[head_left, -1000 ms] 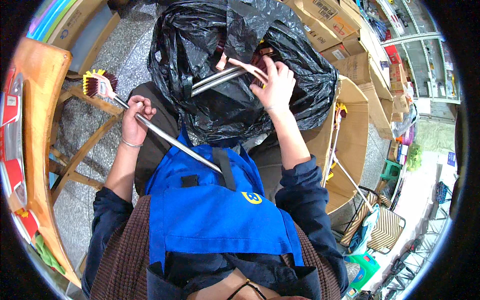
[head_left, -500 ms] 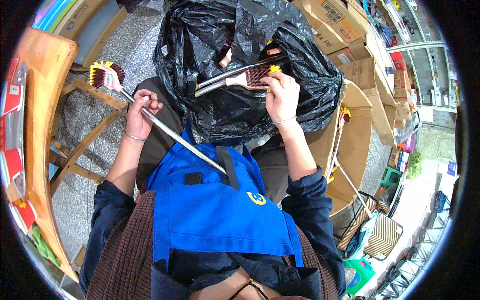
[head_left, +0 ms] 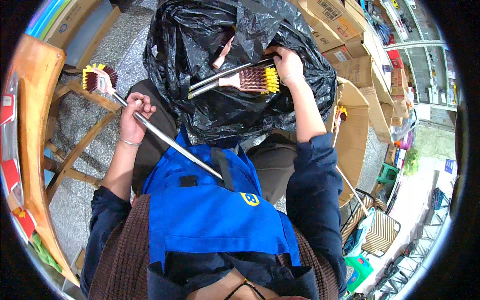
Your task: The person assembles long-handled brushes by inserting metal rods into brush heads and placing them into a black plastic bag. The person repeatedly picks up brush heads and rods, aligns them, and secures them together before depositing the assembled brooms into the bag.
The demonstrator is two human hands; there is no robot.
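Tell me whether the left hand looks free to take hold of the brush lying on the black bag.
Probably not as it stands: the left hand is closed around the metal handle of another brush. The brush on the black bag lies uncovered by the right hand.

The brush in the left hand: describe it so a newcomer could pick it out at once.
Start at the big crumpled black plastic bag on the person's lap, then look to its left, above the wooden stool. There the left hand grips a long silver metal handle ending in a brush with maroon and yellow bristles. Unlike the similar brushes lying on the bag, it is held clear of the bag.
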